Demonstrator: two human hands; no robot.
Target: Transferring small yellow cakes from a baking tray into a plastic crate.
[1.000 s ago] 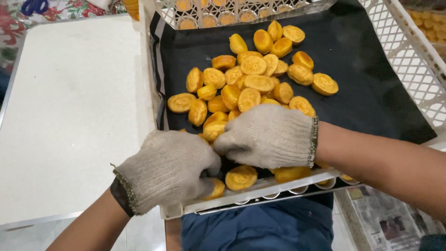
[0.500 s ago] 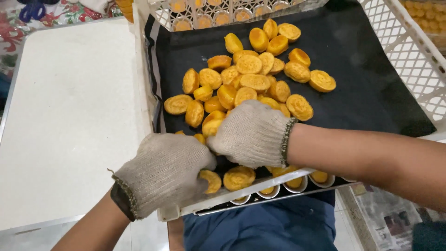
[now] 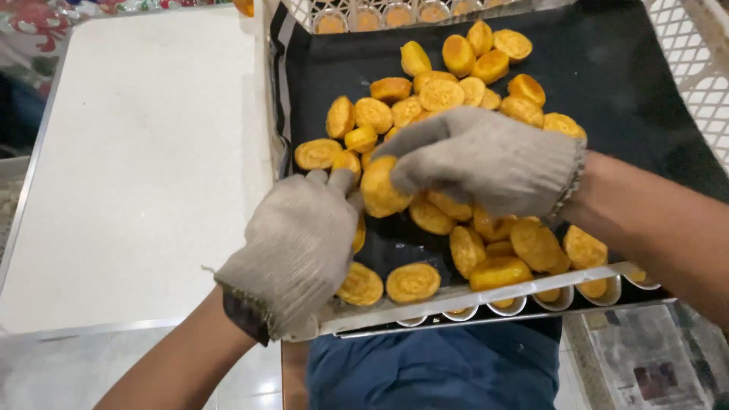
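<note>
Head view, looking down. White tabletop (image 3: 137,167) at left, bare where visible; a patterned red-and-green cloth (image 3: 45,15) shows at its far edge. White lattice crate (image 3: 683,53) at right, partly under a black liner sheet (image 3: 623,83) that carries a loose heap of small round golden cakes (image 3: 433,95). A metal mould tray (image 3: 471,300) runs along the near edge of the sheet, its cups seen from the side, some with cakes in them. Printed paper (image 3: 645,364) lies low right, text too small to tell. Left hand (image 3: 300,247), in a grey knit glove, rests on the sheet's near-left corner, fingers bent and touching one cake (image 3: 380,186). Right hand (image 3: 486,159), same glove, lies palm-down over the heap, thumb and forefinger pinching that same cake, which sits between the two hands.
</note>
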